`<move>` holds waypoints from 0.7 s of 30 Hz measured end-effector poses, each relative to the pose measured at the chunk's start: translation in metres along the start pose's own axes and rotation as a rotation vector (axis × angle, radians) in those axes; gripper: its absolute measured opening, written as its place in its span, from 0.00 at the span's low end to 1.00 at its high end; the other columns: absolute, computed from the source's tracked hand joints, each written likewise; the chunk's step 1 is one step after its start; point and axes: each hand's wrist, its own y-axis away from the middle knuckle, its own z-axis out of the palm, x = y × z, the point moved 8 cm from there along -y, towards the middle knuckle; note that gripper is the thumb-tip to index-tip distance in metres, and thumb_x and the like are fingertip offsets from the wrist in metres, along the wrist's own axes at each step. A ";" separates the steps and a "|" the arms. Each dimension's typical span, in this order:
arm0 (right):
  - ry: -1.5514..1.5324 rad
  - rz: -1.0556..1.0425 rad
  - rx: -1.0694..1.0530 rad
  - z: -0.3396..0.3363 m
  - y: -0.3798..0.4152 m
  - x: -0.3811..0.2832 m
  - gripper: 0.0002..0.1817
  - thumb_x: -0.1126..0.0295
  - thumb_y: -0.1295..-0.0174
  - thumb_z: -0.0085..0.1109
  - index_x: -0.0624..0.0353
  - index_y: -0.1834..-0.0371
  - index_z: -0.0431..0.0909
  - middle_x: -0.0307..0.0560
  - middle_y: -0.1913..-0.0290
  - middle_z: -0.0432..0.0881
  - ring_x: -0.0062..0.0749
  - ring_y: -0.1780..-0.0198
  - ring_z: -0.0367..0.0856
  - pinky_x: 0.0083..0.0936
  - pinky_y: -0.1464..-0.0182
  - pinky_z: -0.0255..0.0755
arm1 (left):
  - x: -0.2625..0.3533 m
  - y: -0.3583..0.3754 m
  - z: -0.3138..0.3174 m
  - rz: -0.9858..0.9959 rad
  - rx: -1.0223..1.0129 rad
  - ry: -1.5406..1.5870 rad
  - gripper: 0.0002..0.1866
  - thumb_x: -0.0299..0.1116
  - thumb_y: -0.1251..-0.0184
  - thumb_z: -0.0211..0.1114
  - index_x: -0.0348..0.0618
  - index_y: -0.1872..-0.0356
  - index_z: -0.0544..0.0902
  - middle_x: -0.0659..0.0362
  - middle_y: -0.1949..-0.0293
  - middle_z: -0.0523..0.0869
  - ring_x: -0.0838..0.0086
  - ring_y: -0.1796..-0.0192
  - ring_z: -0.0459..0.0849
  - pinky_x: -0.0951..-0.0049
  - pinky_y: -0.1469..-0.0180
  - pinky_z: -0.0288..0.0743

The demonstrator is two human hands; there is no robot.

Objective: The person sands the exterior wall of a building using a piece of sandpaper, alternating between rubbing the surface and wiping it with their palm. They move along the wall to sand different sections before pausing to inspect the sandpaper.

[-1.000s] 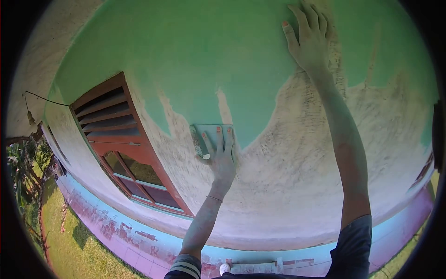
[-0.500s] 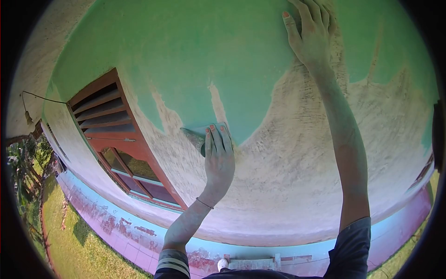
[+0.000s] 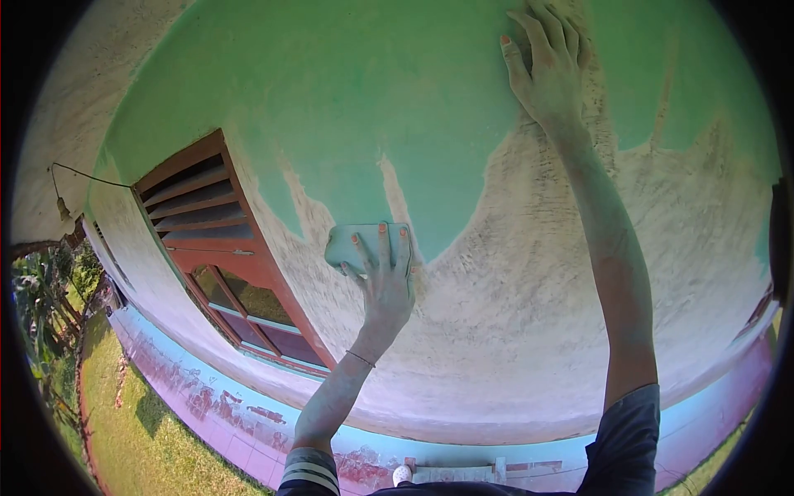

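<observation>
Fingers spread, the left hand (image 3: 385, 293) holds a pad (image 3: 341, 248) flat, likely for even contact; the open, empty right hand (image 3: 552, 87) seemingly braces higher up.

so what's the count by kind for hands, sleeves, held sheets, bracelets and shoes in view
bare dusty hands: 2
dark fabric sleeves: 2
flat pale-green sheet, under the left hand: 1
thin dark bracelet, left wrist: 1
small white shoe, partly visible: 1
total: 7
</observation>
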 end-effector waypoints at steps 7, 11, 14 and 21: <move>-0.017 0.052 -0.062 0.002 0.001 0.002 0.27 0.60 0.26 0.58 0.58 0.27 0.69 0.58 0.19 0.60 0.56 0.15 0.47 0.57 0.16 0.36 | -0.004 -0.001 0.003 0.057 0.104 -0.019 0.41 0.37 0.24 0.61 0.46 0.14 0.52 0.43 0.14 0.43 0.26 0.17 0.37 0.17 0.26 0.43; -0.021 0.066 -0.079 0.001 -0.001 -0.001 0.27 0.61 0.26 0.59 0.57 0.27 0.69 0.59 0.20 0.60 0.58 0.16 0.47 0.58 0.16 0.36 | -0.008 -0.003 0.005 0.199 0.231 0.064 0.38 0.35 0.22 0.59 0.37 0.16 0.55 0.42 0.15 0.49 0.30 0.16 0.43 0.32 0.20 0.44; -0.021 0.072 -0.060 -0.001 -0.001 -0.004 0.27 0.61 0.27 0.59 0.57 0.28 0.70 0.59 0.20 0.61 0.58 0.16 0.48 0.58 0.16 0.37 | -0.012 -0.007 0.012 0.226 0.263 0.036 0.36 0.33 0.21 0.57 0.35 0.17 0.57 0.43 0.15 0.53 0.37 0.15 0.46 0.37 0.18 0.45; 0.038 -0.045 0.181 0.000 0.001 0.000 0.22 0.53 0.28 0.62 0.41 0.33 0.78 0.43 0.28 0.74 0.44 0.23 0.64 0.56 0.21 0.47 | -0.002 -0.031 -0.027 0.042 0.331 0.047 0.35 0.33 0.21 0.57 0.42 0.17 0.59 0.54 0.15 0.57 0.49 0.14 0.51 0.41 0.17 0.46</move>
